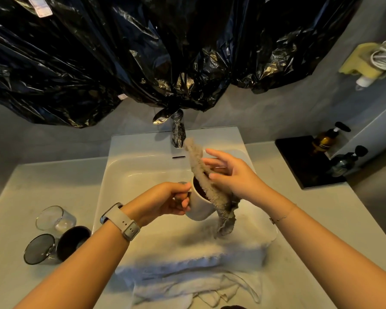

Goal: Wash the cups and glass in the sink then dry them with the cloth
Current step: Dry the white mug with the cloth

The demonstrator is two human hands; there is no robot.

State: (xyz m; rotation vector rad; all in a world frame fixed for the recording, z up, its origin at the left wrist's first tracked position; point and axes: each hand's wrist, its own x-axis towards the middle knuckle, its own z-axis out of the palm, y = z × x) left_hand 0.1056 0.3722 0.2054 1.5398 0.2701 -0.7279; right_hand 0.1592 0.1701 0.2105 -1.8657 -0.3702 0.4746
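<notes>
Nothing here is legible to me: the white tag (41, 6) on the black plastic sheet (120, 52) and the label on the amber pump bottle (325, 141) are too blurred to read.

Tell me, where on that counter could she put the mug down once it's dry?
Bare counter lies right of the sink, before the black tray. The far left counter, beyond the clear glass, is bare too. Crowded: the near left, with the glass and two dark cups, and the front edge under the white towel.
</notes>
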